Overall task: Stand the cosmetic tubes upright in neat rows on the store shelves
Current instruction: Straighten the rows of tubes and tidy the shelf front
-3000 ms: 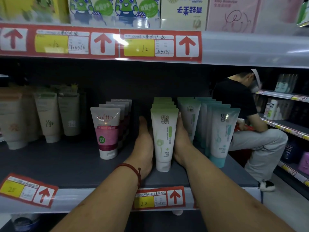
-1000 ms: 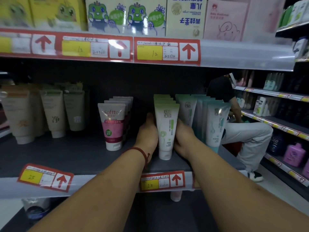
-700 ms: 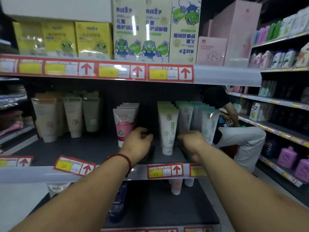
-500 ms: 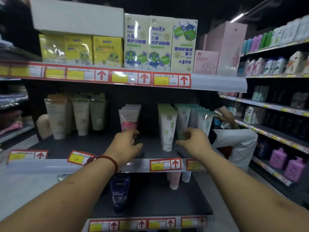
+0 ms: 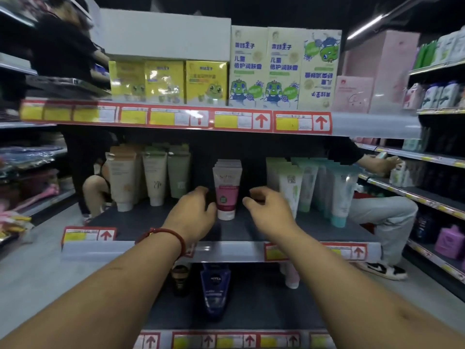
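A row of pink-and-white tubes [image 5: 227, 190] stands upright at the middle of the dark shelf [image 5: 151, 222]. My left hand [image 5: 192, 215] hovers just left of the front pink tube, fingers loosely curled and holding nothing. Just right of that tube is my right hand [image 5: 270, 210], also loosely curled and holding nothing. Rows of white-green tubes [image 5: 290, 187] and teal tubes [image 5: 341, 195] stand upright to the right. Beige and grey-green tubes [image 5: 153, 177] stand at the left.
Boxed goods [image 5: 264, 69] fill the shelf above. On the lower shelf a dark blue tube [image 5: 215, 288], a brown one [image 5: 180, 277] and a pink one [image 5: 292, 275] stand. A person [image 5: 377, 210] crouches at the right; another person [image 5: 73, 71] is at the left.
Both hands left the white-green tube row, pulled back and shifted left to either side of the pink tube row. My view backed away and rose, showing more shelves.
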